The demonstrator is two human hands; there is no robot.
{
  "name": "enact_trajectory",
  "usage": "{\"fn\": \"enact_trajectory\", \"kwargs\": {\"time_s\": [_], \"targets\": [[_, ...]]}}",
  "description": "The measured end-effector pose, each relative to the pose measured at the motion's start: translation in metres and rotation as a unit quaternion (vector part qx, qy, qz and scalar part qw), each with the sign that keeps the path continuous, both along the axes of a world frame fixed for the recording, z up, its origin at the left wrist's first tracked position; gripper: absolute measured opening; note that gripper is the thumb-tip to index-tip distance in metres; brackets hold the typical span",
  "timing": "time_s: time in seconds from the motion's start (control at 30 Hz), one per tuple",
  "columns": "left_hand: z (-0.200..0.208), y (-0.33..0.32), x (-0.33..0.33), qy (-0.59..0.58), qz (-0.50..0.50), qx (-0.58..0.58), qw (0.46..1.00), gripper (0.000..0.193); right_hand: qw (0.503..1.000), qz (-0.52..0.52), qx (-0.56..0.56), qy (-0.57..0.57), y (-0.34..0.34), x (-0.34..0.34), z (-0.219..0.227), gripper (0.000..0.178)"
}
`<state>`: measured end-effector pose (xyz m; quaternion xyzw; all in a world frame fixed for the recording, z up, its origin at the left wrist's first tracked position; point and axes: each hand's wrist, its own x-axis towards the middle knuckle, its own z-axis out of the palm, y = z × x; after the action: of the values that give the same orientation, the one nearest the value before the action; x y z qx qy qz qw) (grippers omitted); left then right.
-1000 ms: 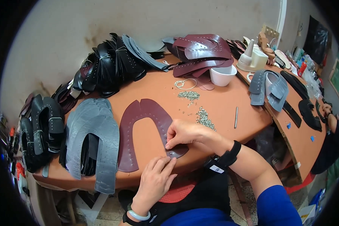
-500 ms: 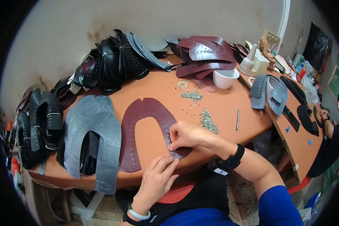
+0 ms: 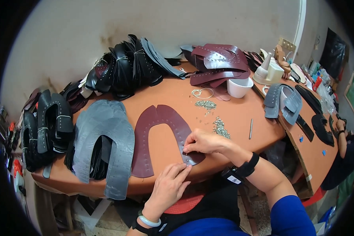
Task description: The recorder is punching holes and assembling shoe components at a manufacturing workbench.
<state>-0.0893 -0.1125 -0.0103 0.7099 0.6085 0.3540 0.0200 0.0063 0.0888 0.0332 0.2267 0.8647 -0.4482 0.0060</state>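
Note:
A dark red U-shaped leather piece [image 3: 142, 151] lies on the table, with a row of small holes or studs along its inner edge. My right hand [image 3: 204, 141] is closed in a pinch at the inner edge of its right leg, near the end. Whatever lies between the fingertips is too small to make out. A shiny stud shows on the leather just below that pinch. My left hand [image 3: 170, 185] rests with fingers stretched out, their tips touching the near end of the same leg. Two heaps of small metal studs [image 3: 221, 128] lie beyond my right hand.
Grey leather pieces [image 3: 120, 165] are stacked at left, beside bundled black ones [image 3: 45, 122]. More black [image 3: 126, 70] and dark red pieces [image 3: 220, 59] are piled along the wall. A white bowl [image 3: 240, 87] and metal rod [image 3: 251, 129] stand right. Another person's hand [image 3: 341, 125] shows far right.
The whole view has shifted slightly, so the table sits a little farther right. Both hands stay at the same leg of the leather piece, with hardly any movement.

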Motion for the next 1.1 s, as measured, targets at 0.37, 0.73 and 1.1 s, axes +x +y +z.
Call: {"fn": "enact_trajectory", "kwargs": {"time_s": [0.37, 0.73, 1.1], "targets": [[-0.001, -0.001, 0.0, 0.006, 0.002, -0.007, 1.0, 0.052, 0.994, 0.058, 0.03, 0.083, 0.002, 0.012, -0.009, 0.018], [-0.005, -0.002, 0.0, 0.012, 0.014, -0.009, 1.0, 0.054, 0.995, 0.011, 0.053, 0.082, -0.007, 0.015, -0.008, 0.018], [-0.007, -0.002, -0.004, 0.017, 0.006, -0.005, 1.0, 0.054, 0.999, 0.032, 0.016, -0.019, -0.004, 0.006, 0.008, 0.014]]}}
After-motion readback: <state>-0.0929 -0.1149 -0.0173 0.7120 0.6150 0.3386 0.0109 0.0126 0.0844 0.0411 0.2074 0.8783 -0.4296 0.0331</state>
